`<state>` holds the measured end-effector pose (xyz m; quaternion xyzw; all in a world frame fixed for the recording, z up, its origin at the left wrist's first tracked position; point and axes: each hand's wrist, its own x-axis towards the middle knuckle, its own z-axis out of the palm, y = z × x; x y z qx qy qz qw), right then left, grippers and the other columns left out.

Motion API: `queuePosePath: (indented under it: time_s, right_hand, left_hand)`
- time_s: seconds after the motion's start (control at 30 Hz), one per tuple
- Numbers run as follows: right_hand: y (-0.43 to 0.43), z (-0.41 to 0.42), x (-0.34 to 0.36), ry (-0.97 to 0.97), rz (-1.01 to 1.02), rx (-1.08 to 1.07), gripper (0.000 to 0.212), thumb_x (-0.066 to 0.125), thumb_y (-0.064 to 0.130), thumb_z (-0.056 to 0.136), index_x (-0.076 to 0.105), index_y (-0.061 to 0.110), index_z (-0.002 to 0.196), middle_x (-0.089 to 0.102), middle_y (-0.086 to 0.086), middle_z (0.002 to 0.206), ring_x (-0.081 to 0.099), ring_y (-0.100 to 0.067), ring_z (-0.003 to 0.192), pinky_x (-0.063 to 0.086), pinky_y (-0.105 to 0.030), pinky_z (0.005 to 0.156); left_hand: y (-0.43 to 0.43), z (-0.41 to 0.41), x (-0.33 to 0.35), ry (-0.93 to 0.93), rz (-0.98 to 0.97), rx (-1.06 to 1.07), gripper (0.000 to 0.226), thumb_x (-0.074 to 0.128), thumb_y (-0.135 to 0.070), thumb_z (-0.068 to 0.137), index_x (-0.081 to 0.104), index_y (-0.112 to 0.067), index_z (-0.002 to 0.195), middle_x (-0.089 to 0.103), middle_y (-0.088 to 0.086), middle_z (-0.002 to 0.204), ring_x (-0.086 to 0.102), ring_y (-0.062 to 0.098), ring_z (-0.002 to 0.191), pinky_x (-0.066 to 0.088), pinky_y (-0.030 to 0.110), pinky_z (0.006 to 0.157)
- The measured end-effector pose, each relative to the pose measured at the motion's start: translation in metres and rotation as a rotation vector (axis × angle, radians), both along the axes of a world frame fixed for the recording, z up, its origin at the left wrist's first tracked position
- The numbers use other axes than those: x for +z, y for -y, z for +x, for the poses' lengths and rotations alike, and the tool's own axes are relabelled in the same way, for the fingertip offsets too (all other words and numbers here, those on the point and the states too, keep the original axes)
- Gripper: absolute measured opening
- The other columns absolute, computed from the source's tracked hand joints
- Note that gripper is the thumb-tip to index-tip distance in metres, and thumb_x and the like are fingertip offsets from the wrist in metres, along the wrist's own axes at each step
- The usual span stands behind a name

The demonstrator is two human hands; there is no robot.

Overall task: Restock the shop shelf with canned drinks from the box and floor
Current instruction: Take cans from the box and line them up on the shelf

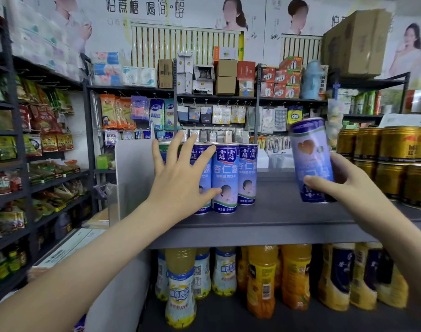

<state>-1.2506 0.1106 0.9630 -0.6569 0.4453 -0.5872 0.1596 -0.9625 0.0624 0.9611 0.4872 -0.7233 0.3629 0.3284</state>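
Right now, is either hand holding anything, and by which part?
The right hand grips a blue can around its lower half, thumb across the front. The left hand holds nothing; it is spread open in front of the standing cans on the shelf.

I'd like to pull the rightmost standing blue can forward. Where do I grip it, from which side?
Probably round the mid-body of the rightmost can, coming from its right: it stands upright, its right flank faces bare shelf, while its left flank sits against the neighbouring can and the left hand overlaps the row's left end.
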Motion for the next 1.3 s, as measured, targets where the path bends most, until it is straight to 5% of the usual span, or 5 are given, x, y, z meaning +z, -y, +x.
queuePosePath:
  time_s: [0.27, 0.67, 0.97, 1.13, 1.3]
  right_hand:
    - [-0.002, -0.011, 0.003, -0.304, 0.044, -0.105, 0.052, 0.078, 0.022, 0.072, 0.053, 0.03, 0.117, 0.057, 0.012, 0.106, 0.057, -0.006, 0.091, 0.048, -0.025, 0.075]
    - [0.014, 0.009, 0.023, -0.105, 0.005, 0.135, 0.053, 0.079, 0.012, 0.072, 0.059, 0.032, 0.118, 0.059, 0.004, 0.118, 0.065, -0.007, 0.092, 0.056, -0.023, 0.074]
    - [0.056, 0.049, 0.018, 0.101, -0.028, 0.208, 0.059, 0.077, 0.014, 0.076, 0.046, 0.023, 0.125, 0.055, 0.005, 0.118, 0.062, -0.009, 0.091, 0.05, -0.02, 0.07]
    - [0.065, 0.061, 0.006, 0.049, -0.073, 0.27, 0.046, 0.071, 0.014, 0.082, 0.05, 0.029, 0.12, 0.058, 0.005, 0.122, 0.06, -0.014, 0.107, 0.052, -0.023, 0.078]
    - [0.056, 0.062, -0.012, -0.17, -0.021, 0.293, 0.099, 0.075, 0.012, 0.077, 0.007, 0.049, 0.139, 0.041, 0.042, 0.116, 0.048, 0.023, 0.102, 0.043, -0.003, 0.075]
  left_hand:
    - [0.003, 0.001, -0.001, 0.033, -0.059, 0.043, 0.091, 0.075, -0.058, 0.062, 0.046, -0.017, 0.138, 0.046, 0.021, 0.137, 0.035, 0.042, 0.13, 0.014, 0.072, 0.101]
    - [0.0, 0.0, -0.001, 0.03, -0.065, 0.062, 0.091, 0.073, -0.056, 0.065, 0.04, -0.019, 0.142, 0.04, 0.024, 0.141, 0.031, 0.043, 0.133, 0.01, 0.072, 0.102]
    - [-0.004, 0.018, -0.008, -0.301, 0.09, -0.076, 0.11, 0.074, -0.054, 0.068, -0.001, -0.039, 0.148, -0.023, 0.008, 0.155, -0.019, 0.033, 0.142, 0.006, 0.064, 0.111]
    - [-0.01, 0.028, -0.015, -0.491, 0.325, -0.182, 0.119, 0.074, -0.057, 0.066, -0.021, -0.052, 0.138, -0.031, 0.003, 0.153, 0.023, 0.04, 0.14, 0.032, 0.047, 0.107]
    - [-0.009, 0.026, -0.019, -0.495, 0.35, -0.247, 0.122, 0.076, -0.053, 0.067, -0.031, -0.056, 0.126, -0.023, 0.006, 0.155, 0.035, 0.034, 0.136, 0.036, 0.042, 0.102]
